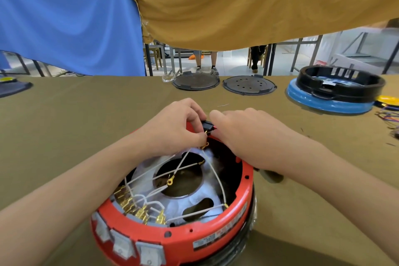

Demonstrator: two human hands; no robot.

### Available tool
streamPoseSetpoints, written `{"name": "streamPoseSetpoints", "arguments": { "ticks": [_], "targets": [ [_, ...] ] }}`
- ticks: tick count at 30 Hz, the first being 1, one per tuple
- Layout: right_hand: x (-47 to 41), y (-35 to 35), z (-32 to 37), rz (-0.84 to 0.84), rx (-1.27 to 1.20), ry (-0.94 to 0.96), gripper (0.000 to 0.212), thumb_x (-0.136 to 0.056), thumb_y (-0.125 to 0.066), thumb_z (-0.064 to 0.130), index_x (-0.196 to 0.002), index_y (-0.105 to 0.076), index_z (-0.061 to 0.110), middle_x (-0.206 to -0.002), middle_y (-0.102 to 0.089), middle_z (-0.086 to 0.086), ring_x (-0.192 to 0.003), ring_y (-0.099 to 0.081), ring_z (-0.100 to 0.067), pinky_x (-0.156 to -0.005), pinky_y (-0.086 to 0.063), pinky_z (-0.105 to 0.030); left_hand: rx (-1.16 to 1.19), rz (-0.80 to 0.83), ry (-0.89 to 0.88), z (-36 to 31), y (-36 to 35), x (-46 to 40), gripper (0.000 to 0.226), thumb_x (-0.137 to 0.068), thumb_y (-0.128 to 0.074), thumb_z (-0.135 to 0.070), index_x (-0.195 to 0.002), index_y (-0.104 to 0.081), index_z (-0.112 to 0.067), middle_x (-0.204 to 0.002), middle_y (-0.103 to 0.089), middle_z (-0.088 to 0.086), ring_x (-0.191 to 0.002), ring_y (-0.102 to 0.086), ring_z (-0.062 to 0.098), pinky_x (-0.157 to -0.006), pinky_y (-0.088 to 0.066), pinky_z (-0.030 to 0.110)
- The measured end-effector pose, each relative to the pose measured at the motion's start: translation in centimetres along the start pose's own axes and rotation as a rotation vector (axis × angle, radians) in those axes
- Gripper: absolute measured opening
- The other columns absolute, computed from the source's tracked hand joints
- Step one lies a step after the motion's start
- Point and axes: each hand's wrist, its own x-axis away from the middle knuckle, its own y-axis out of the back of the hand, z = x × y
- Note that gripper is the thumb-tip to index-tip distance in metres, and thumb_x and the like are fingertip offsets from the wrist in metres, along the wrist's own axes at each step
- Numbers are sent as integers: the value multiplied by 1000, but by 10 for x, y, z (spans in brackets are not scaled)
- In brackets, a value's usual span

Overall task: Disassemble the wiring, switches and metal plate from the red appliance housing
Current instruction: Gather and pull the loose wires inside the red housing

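The red appliance housing (218,231) lies upside down on the tabletop (64,119), directly beneath both forearms, its open cavity crossed by white wires (217,176) ending in brass terminals. At the far rim, between the two hands, a small black rocker switch (208,125) is being worked. It is pinched by the curled fingers of the left hand (172,129), which also reach the brass connector just below it. The right hand (241,134) is laid over the rim just beside the switch; its fingertips are hidden, so whether anything is gripped there cannot be told.

The step in hand appears to be freeing this switch from its wire. The housing is best steadied by the right hand while the terminal, not the wire, is pulled straight off the switch tab, with a slight wiggle. A sideways tug could bend the tab or tear the insulation. The three grey switches (127,246) near the wrists are not yet removed.
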Motion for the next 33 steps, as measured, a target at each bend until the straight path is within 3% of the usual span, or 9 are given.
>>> {"name": "streamPoseSetpoints", "arguments": {
  "ticks": [6, 11, 15, 20, 23, 25, 29, 31, 33],
  "targets": [
    [-2, 0, -22, -2, -372, 6, 25, -100, -48, 44, -88, -45, 22, -81, -60, 6, -73, -56, -16, -67, -49, -38, 25, 4, 18, 0, 0, -2, 21, -76, -75, -15, -59, -68, -22, -106, -58, -20, -88, -58, -3, -79, -47, 18],
    [-2, 1, -30, 21, -517, 10, 24, -97, -54, 45, -87, -50, 23, -87, -64, 15, -79, -60, -12, -74, -51, -36, 32, 11, 38, 2, 0, -3, 19, -76, -75, -15, -60, -69, -21, -106, -59, -21, -81, -58, -5, -72, -44, 20],
    [-3, 1, -21, 36, -389, -16, 25, -102, -46, 42, -83, -40, 27, -77, -57, 6, -67, -53, -14, -63, -48, -36, 67, 0, 42, 1, -1, 0, 20, -78, -75, -18, -60, -69, -23, -107, -57, -22, -80, -65, 7, -71, -54, 30],
    [-2, -4, 2, -32, -32, -19, 29, -104, -41, 20, -83, -22, 24, -70, -32, 7, -54, -26, -12, -46, -19, -29, 16, 2, 19, 0, 0, 1, 20, -80, -77, -20, -62, -69, -22, -107, -57, -20, -75, -57, -7, -60, -42, 9],
    [-5, -3, -7, -5, -94, 1, 34, -106, -40, 34, -76, -23, 27, -70, -38, 8, -56, -33, -11, -48, -27, -30, 53, -1, 24, -2, 0, 2, 20, -78, -77, -18, -60, -69, -21, -107, -58, -19, -70, -63, 4, -57, -53, 26],
    [-6, -1, -17, 18, -251, -1, 32, -102, -46, 41, -76, -35, 28, -72, -49, 7, -61, -46, -12, -53, -37, -32, 59, -6, 28, -4, 0, 2, 20, -77, -76, -17, -59, -70, -21, -106, -58, -19, -75, -66, 11, -69, -57, 37],
    [-8, -3, -28, -37, -523, -21, 26, -95, -60, 42, -83, -52, 20, -79, -65, 7, -63, -54, -6, -59, -43, -30, 45, 3, 36, -4, 1, 1, 19, -77, -76, -16, -59, -70, -21, -106, -58, -21, -75, -63, 0, -62, -52, 27],
    [-9, -4, -28, -38, -525, -17, 26, -94, -61, 42, -82, -53, 20, -79, -65, 6, -62, -54, -6, -57, -42, -29, 52, 13, 42, -3, 1, 1, 19, -77, -76, -14, -59, -70, -20, -105, -58, -20, -69, -59, -7, -54, -42, 11],
    [-8, -3, -28, -50, -489, -14, 26, -94, -60, 43, -81, -52, 22, -73, -62, 6, -59, -52, -6, -55, -39, -28, 42, 8, 45, -1, 1, 1, 19, -77, -76, -16, -60, -70, -21, -106, -58, -21, -74, -59, -8, -62, -41, 10]
  ]
}}
